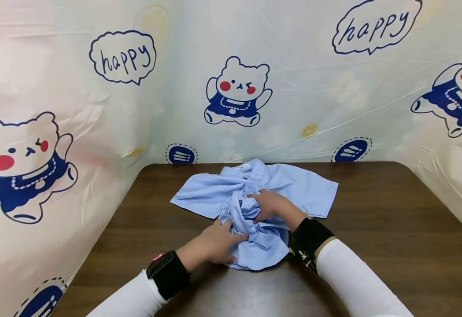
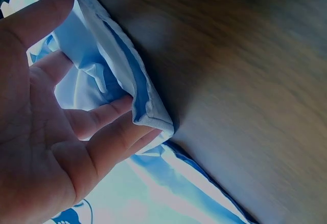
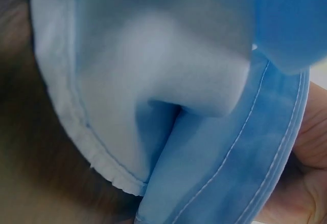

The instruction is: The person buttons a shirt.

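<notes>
A light blue short-sleeved shirt (image 1: 294, 180) with dark buttons lies on the table, sleeves spread and its middle bunched. My right hand (image 1: 272, 206) grips the bunched cloth near the button front. In the right wrist view, shirt fabric (image 3: 214, 152) hides most of that hand (image 3: 309, 183). Lower down on the left, my left hand (image 1: 219, 242) touches the shirt's side with spread fingers. From the left wrist, the palm of this hand (image 2: 56, 127) shows bare, and the stitched hem (image 2: 140, 86) overlaps some fingertips. The far side of the bunched cloth is hidden.
The shirt is on a dark brown wooden table (image 1: 373, 229). Behind and beside it hangs a pale curtain (image 1: 302, 88) printed with bears and the word happy. Black bands (image 1: 168, 274) are strapped on both wrists, over white sleeves.
</notes>
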`<state>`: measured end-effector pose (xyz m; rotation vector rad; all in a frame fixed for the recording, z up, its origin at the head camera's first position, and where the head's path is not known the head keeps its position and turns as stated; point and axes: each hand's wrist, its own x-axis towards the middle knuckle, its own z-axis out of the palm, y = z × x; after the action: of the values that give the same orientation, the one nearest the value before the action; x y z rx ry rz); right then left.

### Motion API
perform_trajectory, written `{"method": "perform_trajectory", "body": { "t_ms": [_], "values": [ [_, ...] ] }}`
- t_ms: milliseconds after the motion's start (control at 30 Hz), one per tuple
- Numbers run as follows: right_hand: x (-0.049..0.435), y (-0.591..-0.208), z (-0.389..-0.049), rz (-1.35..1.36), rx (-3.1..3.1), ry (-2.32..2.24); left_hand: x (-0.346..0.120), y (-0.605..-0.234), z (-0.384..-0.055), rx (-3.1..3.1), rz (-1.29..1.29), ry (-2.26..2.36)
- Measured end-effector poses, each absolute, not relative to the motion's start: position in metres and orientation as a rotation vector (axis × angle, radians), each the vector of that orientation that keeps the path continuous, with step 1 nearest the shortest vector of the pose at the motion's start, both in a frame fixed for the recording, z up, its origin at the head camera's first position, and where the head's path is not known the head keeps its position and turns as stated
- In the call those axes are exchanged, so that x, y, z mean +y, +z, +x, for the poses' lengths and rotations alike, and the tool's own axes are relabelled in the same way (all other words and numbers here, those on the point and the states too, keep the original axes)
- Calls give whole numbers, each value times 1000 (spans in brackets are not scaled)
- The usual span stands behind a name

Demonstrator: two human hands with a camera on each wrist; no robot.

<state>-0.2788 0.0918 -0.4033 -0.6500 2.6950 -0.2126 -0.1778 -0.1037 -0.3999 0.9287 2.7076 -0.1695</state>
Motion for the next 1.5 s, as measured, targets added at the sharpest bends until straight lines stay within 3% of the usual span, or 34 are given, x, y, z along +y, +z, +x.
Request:
{"method": "perform_trajectory", "body": {
  "t_ms": [633, 933, 1100, 1267, 1500],
  "values": [
    [67, -401, -298, -626, 2680, -221, -121, -400, -205, 2720, 870, -122],
    [103, -380, -293, -744, 2578, -562, -165, -385, -228, 2608, 1123, 552],
    [147, -368, -297, -817, 2661, -715, -194, -376, -244, 2898, 771, 661],
    [179, -378, -305, -617, 2849, -420, -198, -384, -261, 3043, 330, 457],
    [193, -399, -311, -420, 2869, -254, -178, -403, -277, 3030, 49, 317]
  ]
}}
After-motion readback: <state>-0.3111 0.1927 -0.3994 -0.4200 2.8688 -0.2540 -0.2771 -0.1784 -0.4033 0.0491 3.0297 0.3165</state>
